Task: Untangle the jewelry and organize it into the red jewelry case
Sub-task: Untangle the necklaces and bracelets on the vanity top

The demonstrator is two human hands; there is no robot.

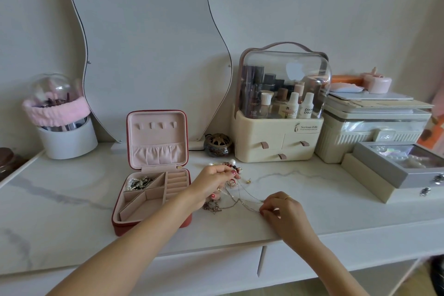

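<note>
The worktop (72,211) lies bare along its front edge and across its left half. The open red jewelry case (153,190) stands mid-worktop, its upright lid blocking reach from behind. Just right of it, tangled chains (240,197) spread over the surface. A cosmetics organizer (278,132) and stacked boxes (384,151) crowd the back right corner.

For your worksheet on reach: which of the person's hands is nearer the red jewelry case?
Left. The left hand holds beaded jewelry just right of the red jewelry case; the right hand pinches a chain farther right.
</note>
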